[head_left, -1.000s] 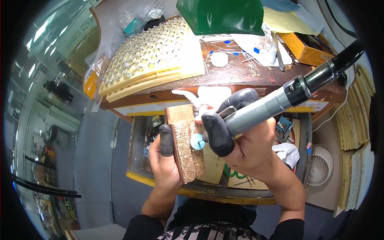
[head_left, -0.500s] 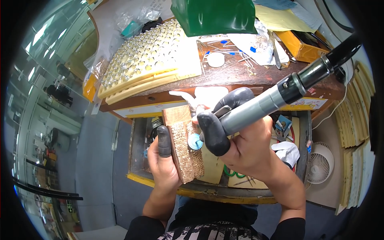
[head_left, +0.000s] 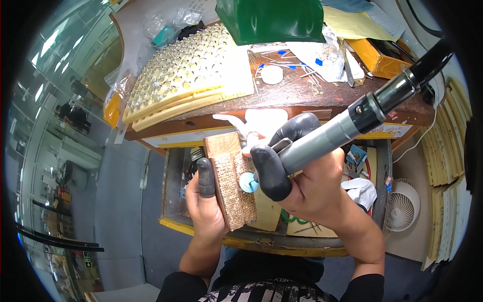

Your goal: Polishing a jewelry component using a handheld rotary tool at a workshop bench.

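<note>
My left hand (head_left: 204, 201), with a black cot on its thumb, grips a wooden block (head_left: 229, 191) with speckled, golden rough strips along its face. My right hand (head_left: 307, 186), in black finger cots, is closed on a grey-and-black rotary handpiece (head_left: 322, 143) slanting to the upper right. A small light-blue disc (head_left: 248, 182) at the handpiece's tip is at the block's rough right side; whether it touches cannot be told. A pale curved fitting (head_left: 231, 121) shows just behind the block, partly hidden by my right fingers.
A tray of shiny pieces (head_left: 178, 70), a green bin (head_left: 269, 20), a white round pad (head_left: 271, 75) and scattered burrs cover the bench (head_left: 317, 100). Below are an open drawer (head_left: 173, 221) and a fan (head_left: 402, 206). A person (head_left: 73, 116) is beyond glass at left.
The view has shifted slightly, with both hands keeping their grips. The blue disc has moved a little down along the block since half a second ago.
</note>
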A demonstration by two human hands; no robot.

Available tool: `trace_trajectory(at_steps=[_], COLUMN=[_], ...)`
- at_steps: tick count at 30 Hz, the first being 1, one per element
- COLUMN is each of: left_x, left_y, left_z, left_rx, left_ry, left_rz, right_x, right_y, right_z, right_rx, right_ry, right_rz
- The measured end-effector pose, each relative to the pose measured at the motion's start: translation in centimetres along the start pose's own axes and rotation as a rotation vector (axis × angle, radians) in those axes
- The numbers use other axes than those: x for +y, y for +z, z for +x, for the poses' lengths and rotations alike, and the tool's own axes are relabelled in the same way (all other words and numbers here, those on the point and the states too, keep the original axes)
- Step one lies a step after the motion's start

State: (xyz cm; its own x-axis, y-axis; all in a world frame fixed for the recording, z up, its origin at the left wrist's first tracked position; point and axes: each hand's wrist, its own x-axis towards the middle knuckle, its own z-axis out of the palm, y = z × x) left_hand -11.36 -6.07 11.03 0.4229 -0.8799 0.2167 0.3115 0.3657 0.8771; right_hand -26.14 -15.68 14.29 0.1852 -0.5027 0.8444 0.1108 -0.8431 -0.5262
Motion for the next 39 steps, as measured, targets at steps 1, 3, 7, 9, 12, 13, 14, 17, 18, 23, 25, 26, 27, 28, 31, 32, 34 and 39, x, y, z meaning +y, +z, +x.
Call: trace_trajectory(at_steps=[1,3,7,9,12,13,14,17,18,23,25,26,27,28,31,32,34,39], left_x=[0.0,0.1,-0.1,-0.1,-0.1,-0.1,-0.1,-0.1,-0.1,0.0,0.1,0.0,-0.1,-0.2,-0.4,-0.4,-0.3,0.0], left_y=[0.0,0.2,0.3,0.3,0.4,0.5,0.5,0.4,0.4,0.7,0.8,0.8,0.7,0.6,0.3,0.2,0.4,0.5], left_z=[0.0,0.0,0.0,0.0,-0.1,-0.1,-0.1,-0.1,-0.1,0.0,0.0,0.0,0.0,0.0,-0.1,-0.1,-0.1,-0.1], left_rx=[0.006,0.013,0.032,0.036,0.046,0.047,0.047,0.047,0.047,0.053,0.048,0.041,0.041,0.038,0.03,0.023,0.034,0.045], left_ry=[-0.005,-0.01,-0.002,-0.008,-0.011,-0.002,0.007,-0.01,-0.01,0.0,0.0,-0.001,-0.002,0.008,0.019,0.02,0.01,-0.009], left_rz=[0.013,0.026,-0.009,-0.003,-0.019,-0.015,-0.011,0.003,0.003,-0.001,0.003,0.008,0.007,-0.01,0.007,0.042,0.024,0.015], right_x=[0.0,0.1,-0.1,-0.2,-0.4,-0.3,-0.3,-0.1,-0.1,-0.4,-0.2,0.0,0.2,0.5,1.0,0.9,0.5,-0.3], right_y=[-0.1,-0.1,0.1,0.1,0.4,0.2,-0.1,-0.1,-0.1,0.1,0.2,0.2,0.3,0.1,-0.5,-0.5,-0.5,-0.1], right_z=[0.0,0.0,0.1,0.0,0.0,0.0,0.1,0.2,0.2,0.2,0.1,0.0,0.0,0.0,-0.1,-0.2,-0.2,0.2], right_rx=[-0.001,-0.012,0.003,0.001,0.031,0.031,0.009,-0.006,0.002,0.017,0.011,0.018,0.025,0.024,-0.098,-0.1,-0.102,0.001], right_ry=[0.0,0.001,0.011,0.032,0.047,0.046,0.026,-0.003,-0.011,0.031,0.036,0.015,-0.005,-0.005,-0.13,-0.107,-0.084,0.026], right_rz=[0.0,0.007,0.01,0.024,0.027,0.027,0.012,-0.002,-0.001,0.022,0.028,0.02,0.012,0.013,-0.044,-0.029,-0.016,0.001])
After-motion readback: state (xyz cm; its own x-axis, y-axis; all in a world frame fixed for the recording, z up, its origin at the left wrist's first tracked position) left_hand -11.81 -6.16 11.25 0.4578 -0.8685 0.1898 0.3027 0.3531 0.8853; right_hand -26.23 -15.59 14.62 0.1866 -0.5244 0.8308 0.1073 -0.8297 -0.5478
